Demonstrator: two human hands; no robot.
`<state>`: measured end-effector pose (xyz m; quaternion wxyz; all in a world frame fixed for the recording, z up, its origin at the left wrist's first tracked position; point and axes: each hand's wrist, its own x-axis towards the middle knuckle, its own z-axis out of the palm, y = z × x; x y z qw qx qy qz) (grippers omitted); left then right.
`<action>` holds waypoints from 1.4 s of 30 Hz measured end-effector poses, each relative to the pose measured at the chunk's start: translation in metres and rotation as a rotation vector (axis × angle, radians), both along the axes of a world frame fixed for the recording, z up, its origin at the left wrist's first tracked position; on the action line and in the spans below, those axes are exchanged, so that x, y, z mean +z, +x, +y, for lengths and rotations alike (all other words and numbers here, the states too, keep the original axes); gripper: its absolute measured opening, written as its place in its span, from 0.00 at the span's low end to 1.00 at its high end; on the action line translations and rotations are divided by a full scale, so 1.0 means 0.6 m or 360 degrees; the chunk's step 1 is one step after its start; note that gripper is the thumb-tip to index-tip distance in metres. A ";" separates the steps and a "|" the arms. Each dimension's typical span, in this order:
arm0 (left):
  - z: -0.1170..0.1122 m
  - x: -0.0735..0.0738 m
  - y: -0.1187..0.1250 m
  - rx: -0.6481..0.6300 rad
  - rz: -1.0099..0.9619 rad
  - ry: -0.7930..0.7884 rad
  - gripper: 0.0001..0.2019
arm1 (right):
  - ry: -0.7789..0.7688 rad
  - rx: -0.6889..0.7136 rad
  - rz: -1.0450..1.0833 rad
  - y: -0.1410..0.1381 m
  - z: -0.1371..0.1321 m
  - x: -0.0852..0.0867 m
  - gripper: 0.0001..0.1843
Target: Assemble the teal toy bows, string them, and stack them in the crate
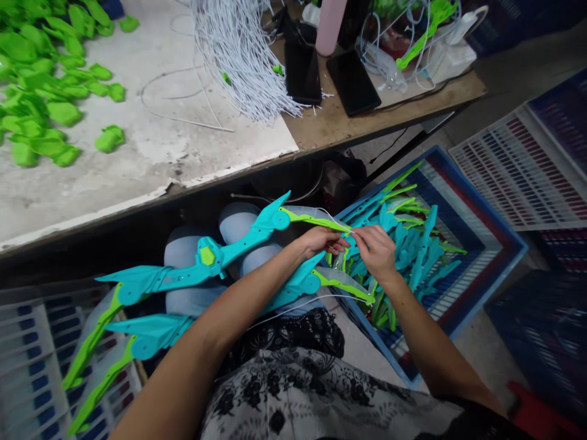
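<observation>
A turquoise toy bow (247,244) with lime-green tips lies across my lap, a green hexagonal piece at its middle. My left hand (326,240) grips its right tip, some fingers curled loosely below. Close beside it, my right hand (376,249) pinches a thin white cord (337,219) at the end of that tip. The exact spot between the fingertips is too small to make out. Under my left forearm lies a second toy bow (293,284), partly hidden, with another white cord (302,302) running beside it.
Right of my knees, a blue crate (486,263) holds many turquoise and green bow parts. The worktable (151,146) ahead carries green pieces (46,91), a bundle of white cords (243,61), two dark phones (353,82) and a pink bottle (331,24). A white crate (27,354) stands left.
</observation>
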<state>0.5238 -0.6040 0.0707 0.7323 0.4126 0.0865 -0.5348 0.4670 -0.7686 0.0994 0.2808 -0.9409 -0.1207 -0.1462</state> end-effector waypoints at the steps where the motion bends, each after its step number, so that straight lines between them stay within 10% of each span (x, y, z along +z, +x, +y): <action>1: -0.001 -0.002 0.000 -0.0003 0.0002 -0.0015 0.07 | 0.0019 0.0005 0.0026 0.000 0.002 -0.001 0.09; 8: -0.014 -0.020 0.001 0.0000 0.0047 -0.0104 0.03 | 0.0284 -0.0094 0.0106 -0.001 0.010 -0.013 0.09; 20: -0.009 -0.016 0.000 -0.0017 0.0021 -0.0190 0.02 | -0.0234 0.0032 -0.0088 -0.003 0.013 0.002 0.08; 26: 0.006 -0.001 -0.009 -0.0006 -0.0364 0.0175 0.07 | -0.0038 0.0068 0.0053 0.006 0.014 -0.015 0.12; 31: 0.157 0.081 -0.038 0.0166 -0.0954 0.0602 0.07 | 0.0019 -0.0034 0.0125 0.007 0.009 -0.025 0.22; 38: 0.501 0.215 -0.144 0.1939 -0.0624 0.0540 0.11 | 0.0004 -0.0159 0.0170 0.020 0.014 -0.025 0.32; 42: 0.541 0.232 -0.218 0.2267 -0.0672 0.0557 0.14 | -0.0119 -0.0140 0.0060 0.036 0.022 -0.021 0.29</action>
